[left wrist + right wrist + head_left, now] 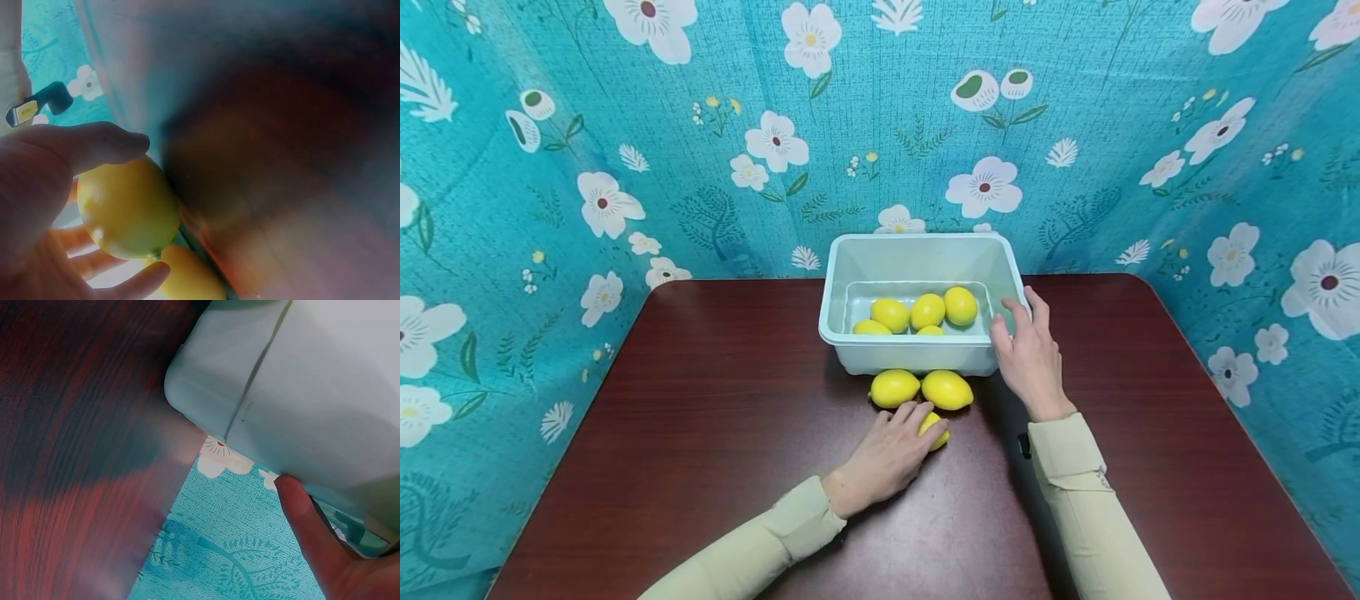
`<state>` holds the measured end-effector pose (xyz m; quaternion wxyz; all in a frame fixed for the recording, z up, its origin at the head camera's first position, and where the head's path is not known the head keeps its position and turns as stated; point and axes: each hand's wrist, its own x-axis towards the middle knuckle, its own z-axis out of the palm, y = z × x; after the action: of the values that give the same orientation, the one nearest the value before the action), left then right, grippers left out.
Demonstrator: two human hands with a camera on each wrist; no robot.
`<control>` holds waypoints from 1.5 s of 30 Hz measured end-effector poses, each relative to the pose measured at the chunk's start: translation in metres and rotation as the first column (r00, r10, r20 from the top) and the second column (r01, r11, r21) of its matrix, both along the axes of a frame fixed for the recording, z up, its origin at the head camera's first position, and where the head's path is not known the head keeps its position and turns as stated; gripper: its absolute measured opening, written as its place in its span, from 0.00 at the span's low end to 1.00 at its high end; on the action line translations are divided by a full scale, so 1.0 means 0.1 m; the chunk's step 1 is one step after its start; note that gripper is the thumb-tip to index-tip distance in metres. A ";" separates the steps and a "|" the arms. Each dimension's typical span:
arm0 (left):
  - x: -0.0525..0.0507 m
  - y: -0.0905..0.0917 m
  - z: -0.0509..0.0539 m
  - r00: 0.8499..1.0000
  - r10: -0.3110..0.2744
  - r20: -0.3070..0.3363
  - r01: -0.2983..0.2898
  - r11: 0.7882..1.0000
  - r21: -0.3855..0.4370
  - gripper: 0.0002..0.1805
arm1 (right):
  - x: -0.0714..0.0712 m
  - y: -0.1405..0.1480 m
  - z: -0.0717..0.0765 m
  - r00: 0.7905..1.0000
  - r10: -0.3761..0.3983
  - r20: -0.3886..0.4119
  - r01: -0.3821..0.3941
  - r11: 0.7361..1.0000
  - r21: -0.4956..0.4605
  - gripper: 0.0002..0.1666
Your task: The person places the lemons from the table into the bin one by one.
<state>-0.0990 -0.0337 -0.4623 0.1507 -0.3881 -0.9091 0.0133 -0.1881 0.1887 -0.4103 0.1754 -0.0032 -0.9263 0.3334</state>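
In the head view my left hand [886, 458] grips a lemon [934, 432] on the table, its fingers covering most of the fruit. The left wrist view shows this lemon [128, 209] between thumb and fingers, with another lemon [190, 275] just beyond. Two more lemons, one on the left [895, 389] and one on the right [947, 391], lie side by side before a pale blue-green plastic bin [917, 357]. My right hand [1032, 358] holds the bin's right rim; one finger lies against its wall in the right wrist view. Several lemons [928, 312] lie inside.
The dark red-brown wooden table [730, 400] extends to both sides of the bin. A turquoise flowered cloth [880, 125] hangs behind the table and along its sides. The bin stands at the table's back edge, near the cloth.
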 end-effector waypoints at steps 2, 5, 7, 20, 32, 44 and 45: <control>-0.01 0.00 -0.01 1.000 -0.004 -0.003 0.004 1.000 0.009 0.17 | 0.00 0.00 0.00 1.000 0.001 -0.002 -0.001 1.000 0.001 0.30; -0.03 0.00 -0.01 1.000 -0.012 0.004 0.012 1.000 0.019 0.17 | 0.00 0.00 0.00 1.000 0.002 -0.001 -0.002 1.000 0.001 0.30; -0.03 0.00 -0.02 1.000 -0.017 0.010 0.017 1.000 0.022 0.17 | 0.01 0.00 -0.01 1.000 0.003 0.001 -0.003 1.000 0.001 0.30; -0.04 0.01 -0.03 0.998 -0.067 -0.002 0.067 0.998 -0.001 0.14 | 0.00 -0.01 -0.02 1.000 0.000 -0.004 0.000 1.000 -0.004 0.30; -0.01 0.01 -0.02 0.997 -0.064 0.046 0.066 0.997 -0.030 0.15 | 0.01 0.00 -0.02 1.000 -0.003 0.000 0.003 1.000 -0.001 0.30; -0.01 0.00 0.00 0.994 -0.067 0.088 0.069 0.997 -0.019 0.17 | 0.00 0.00 -0.02 1.000 -0.002 0.015 0.002 1.000 -0.005 0.30; -0.01 0.00 0.00 0.994 -0.068 0.090 0.070 0.997 -0.018 0.17 | 0.00 0.00 -0.02 1.000 0.000 0.016 0.000 1.000 -0.006 0.30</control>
<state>-0.1000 -0.0335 -0.4619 0.1062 -0.4209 -0.9009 0.0007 -0.1880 0.1884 -0.4121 0.1679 -0.0062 -0.9267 0.3360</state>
